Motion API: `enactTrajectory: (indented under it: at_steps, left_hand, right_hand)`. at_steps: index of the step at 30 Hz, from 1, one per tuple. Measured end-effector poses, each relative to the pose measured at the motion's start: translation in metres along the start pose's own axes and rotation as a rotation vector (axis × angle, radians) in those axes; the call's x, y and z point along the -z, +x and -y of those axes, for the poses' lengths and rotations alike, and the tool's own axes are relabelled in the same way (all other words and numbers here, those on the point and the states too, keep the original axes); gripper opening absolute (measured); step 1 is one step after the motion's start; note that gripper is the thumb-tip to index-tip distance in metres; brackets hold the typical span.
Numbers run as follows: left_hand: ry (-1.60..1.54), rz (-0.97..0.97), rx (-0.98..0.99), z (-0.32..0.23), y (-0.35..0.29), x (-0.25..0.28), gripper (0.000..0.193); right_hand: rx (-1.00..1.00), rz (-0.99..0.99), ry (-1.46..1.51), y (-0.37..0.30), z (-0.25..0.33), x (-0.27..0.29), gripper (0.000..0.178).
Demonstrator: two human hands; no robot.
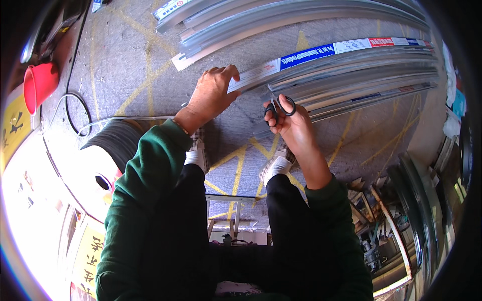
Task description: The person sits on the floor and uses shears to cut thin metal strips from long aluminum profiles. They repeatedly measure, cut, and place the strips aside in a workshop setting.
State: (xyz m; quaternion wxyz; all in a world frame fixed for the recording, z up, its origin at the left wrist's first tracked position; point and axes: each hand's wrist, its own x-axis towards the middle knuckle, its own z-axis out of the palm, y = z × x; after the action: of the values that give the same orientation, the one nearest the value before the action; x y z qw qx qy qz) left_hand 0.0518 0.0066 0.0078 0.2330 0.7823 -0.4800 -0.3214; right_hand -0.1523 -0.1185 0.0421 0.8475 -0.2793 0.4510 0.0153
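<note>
Through my head feed, the left hand [211, 94] sits at upper centre, fingers curled at the near end of a labelled aluminium profile [307, 55]; I can't tell whether it grips. That profile runs to the upper right along more metal profiles [361, 84]. My right hand [296, 123], near centre, is closed around black-handled scissors [276, 102], blades towards the profiles. A red bucket [44, 83] sits upper left.

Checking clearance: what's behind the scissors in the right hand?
Behind the scissors, metal strips and grey floor show; whatever the scissors and right hand cover can't be seen.
</note>
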Motion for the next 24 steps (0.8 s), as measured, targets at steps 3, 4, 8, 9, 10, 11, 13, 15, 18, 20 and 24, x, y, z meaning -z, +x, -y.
enactTrajectory:
  at_steps: [3,4,8,9,10,11,13,15,18,20,24]
  left_hand:
    - [-0.033,-0.027,-0.011,0.004,-0.002,-0.003,0.033]
    - [-0.029,-0.005,0.021,0.004,-0.003,-0.003,0.032]
    - [-0.074,0.004,0.059,0.002,-0.004,-0.003,0.038]
    - [-0.083,-0.013,0.026,0.0,-0.002,-0.002,0.038]
    - [-0.079,-0.028,0.009,-0.001,-0.002,-0.001,0.039]
    - [-0.073,-0.039,0.001,-0.004,-0.001,-0.002,0.037]
    - [-0.076,-0.064,-0.015,-0.005,-0.002,-0.001,0.037]
    - [-0.077,-0.063,-0.036,-0.004,-0.001,-0.001,0.037]
    - [-0.071,-0.055,-0.039,-0.002,-0.002,-0.002,0.036]
    - [-0.06,-0.064,-0.038,-0.002,-0.003,-0.002,0.036]
    - [-0.09,-0.06,-0.038,-0.003,-0.002,-0.002,0.035]
  right_hand:
    - [-0.028,-0.023,0.069,0.008,-0.003,0.0,0.046]
    - [-0.028,-0.093,0.044,0.009,-0.005,-0.001,0.044]
    - [-0.027,-0.148,0.093,0.011,-0.013,0.0,0.04]
    - [0.036,-0.144,0.092,0.011,-0.009,0.005,0.04]
    - [0.116,-0.135,0.128,0.011,-0.004,0.01,0.041]
    - [0.161,-0.19,0.108,0.011,0.007,0.02,0.041]
    - [0.253,-0.267,0.051,0.018,0.027,0.037,0.04]
    - [0.327,-0.342,0.076,0.028,0.058,0.068,0.036]
    - [0.388,-0.418,0.119,0.047,0.118,0.12,0.022]
    - [0.44,-0.488,0.11,0.059,0.156,0.149,0.026]
    - [0.526,-0.637,0.157,0.074,0.186,0.176,0.032]
